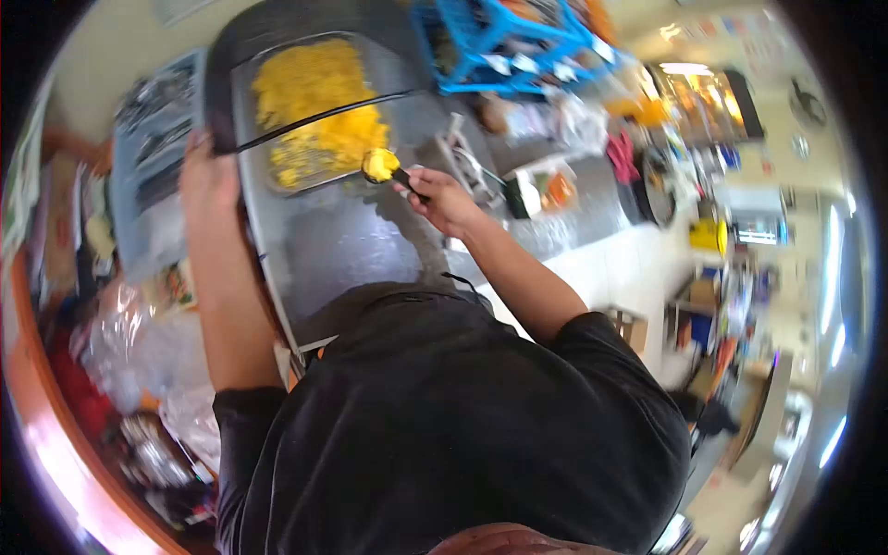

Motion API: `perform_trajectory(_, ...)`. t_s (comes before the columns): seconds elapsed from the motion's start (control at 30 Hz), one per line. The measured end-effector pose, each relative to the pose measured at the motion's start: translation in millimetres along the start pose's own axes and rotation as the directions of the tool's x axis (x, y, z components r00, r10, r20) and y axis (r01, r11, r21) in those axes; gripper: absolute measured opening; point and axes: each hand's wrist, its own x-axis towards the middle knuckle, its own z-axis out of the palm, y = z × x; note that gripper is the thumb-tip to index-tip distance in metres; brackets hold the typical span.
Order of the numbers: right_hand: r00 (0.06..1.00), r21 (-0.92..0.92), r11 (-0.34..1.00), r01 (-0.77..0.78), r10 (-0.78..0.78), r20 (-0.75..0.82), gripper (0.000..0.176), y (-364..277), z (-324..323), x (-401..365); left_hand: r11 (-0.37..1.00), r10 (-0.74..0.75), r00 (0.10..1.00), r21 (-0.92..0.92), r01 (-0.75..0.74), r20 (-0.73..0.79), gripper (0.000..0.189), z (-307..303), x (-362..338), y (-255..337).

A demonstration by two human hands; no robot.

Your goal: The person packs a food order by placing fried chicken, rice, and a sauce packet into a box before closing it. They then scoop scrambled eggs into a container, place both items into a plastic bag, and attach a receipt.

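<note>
My right hand (442, 199) is closed round the dark handle of a scoop (379, 166), whose bowl holds yellow food. The scoop is over the near right corner of a metal tray (305, 187) spread with yellow food (319, 88). The food lies thinner toward the near left corner. My left hand (209, 176), blurred by motion, is left of the tray, beside the blue-grey bin; its fingers are smeared and whatever they touch is unclear. A thin dark bar (324, 118) crosses above the tray.
Blue crates (518, 46) stand behind at the right. A grey-blue bin (157, 222) with utensils is at the left, above clear plastic bags (139, 342). Right of the steel table (342, 240) is a container with orange and green contents (555, 190). Another person's arm (79, 148) shows far left.
</note>
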Motion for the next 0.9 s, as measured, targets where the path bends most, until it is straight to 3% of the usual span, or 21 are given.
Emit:
perform_trajectory(0.03, 0.998, 0.085, 0.995, 0.051, -0.048, -0.036, 0.018, 5, -19, -30, 0.997, 0.029, 0.999, 0.069, -0.030, 0.017, 0.045, -8, 7, -1)
perform_trajectory(0.1, 0.948, 0.048, 0.972, 0.229, -0.212, -0.235, 0.018, 17, -57, -89, 0.995, 0.008, 0.997, 0.100, -0.017, 0.083, 0.047, -33, 19, -2)
perform_trajectory(0.17, 0.836, 0.030, 0.940, 0.341, -0.288, -0.468, 0.018, 25, -98, -130, 0.996, 0.003, 0.995, 0.094, -0.012, 0.098, 0.047, -44, 22, -6)
perform_trajectory(0.23, 0.714, -0.011, 0.883, 0.468, -0.385, -0.585, 0.020, 26, -147, -150, 0.996, -0.008, 0.994, 0.089, -0.002, 0.113, 0.048, -56, 24, -8)
perform_trajectory(0.3, 0.579, -0.270, 0.883, 0.383, -0.457, -0.675, 0.018, 18, -191, -149, 0.997, -0.026, 0.991, 0.080, 0.015, 0.133, 0.049, -68, 31, -11)
perform_trajectory(0.33, 0.483, -0.508, 0.821, 0.259, -0.566, -0.668, 0.018, 11, -203, -137, 0.997, -0.041, 0.985, 0.068, 0.030, 0.169, 0.050, -79, 41, -13)
perform_trajectory(0.37, 0.399, -0.701, 0.707, 0.096, -0.673, -0.623, 0.019, 5, -215, -125, 0.996, -0.033, 0.986, 0.092, 0.019, 0.161, 0.049, -75, 38, -13)
perform_trajectory(0.43, 0.353, -0.961, 0.205, -0.183, -0.899, -0.259, 0.024, -2, -231, -101, 0.991, -0.007, 0.992, 0.131, -0.010, 0.129, 0.049, -69, 25, -14)
perform_trajectory(0.47, 0.380, -0.946, -0.087, -0.313, -0.924, -0.041, 0.027, -2, -236, -91, 0.992, -0.002, 0.994, 0.126, -0.012, 0.112, 0.048, -67, 19, -15)
perform_trajectory(0.57, 0.268, -0.966, 0.011, -0.257, -0.960, -0.083, 0.038, 5, -248, -78, 0.991, 0.010, 0.997, 0.129, -0.019, 0.071, 0.047, -53, 6, -13)
perform_trajectory(0.6, 0.295, -0.967, 0.083, -0.242, -0.943, -0.155, 0.037, 4, -255, -81, 0.991, 0.014, 0.998, 0.132, -0.021, 0.058, 0.047, -49, 2, -12)
perform_trajectory(0.67, 0.168, -0.950, 0.287, -0.125, -0.938, -0.305, 0.035, -4, -226, -95, 0.992, -0.005, 0.997, 0.128, -0.005, 0.077, 0.046, -45, -2, -12)
perform_trajectory(0.7, 0.093, -0.979, 0.205, 0.011, -0.975, -0.203, 0.033, -9, -216, -101, 0.995, 0.001, 0.998, 0.101, -0.008, 0.071, 0.044, -43, -3, -14)
perform_trajectory(0.73, 0.173, -0.956, 0.286, 0.058, -0.946, -0.272, 0.028, -20, -172, -119, 0.999, 0.004, 0.999, 0.048, -0.006, 0.032, 0.038, -36, -4, -15)
perform_trajectory(0.77, 0.162, -0.903, 0.342, 0.258, -0.937, -0.309, 0.024, -3, -183, -107, 1.000, 0.017, 1.000, -0.007, -0.017, -0.013, 0.034, -28, -8, -15)
perform_trajectory(0.8, 0.366, -0.874, 0.449, 0.183, -0.856, -0.364, 0.024, 1, -163, -111, 0.999, 0.042, 0.998, -0.003, -0.042, -0.045, 0.032, -2, -27, -10)
perform_trajectory(0.83, 0.462, -0.781, 0.546, 0.303, -0.801, -0.381, 0.023, 10, -130, -106, 0.999, 0.033, 0.999, 0.015, -0.033, -0.039, 0.034, -6, -18, -8)
perform_trajectory(0.9, 0.668, -0.792, 0.510, 0.336, -0.722, -0.182, 0.019, 19, -77, -74, 0.998, 0.066, 0.997, -0.005, -0.066, 0.029, 0.037, -9, 12, -6)
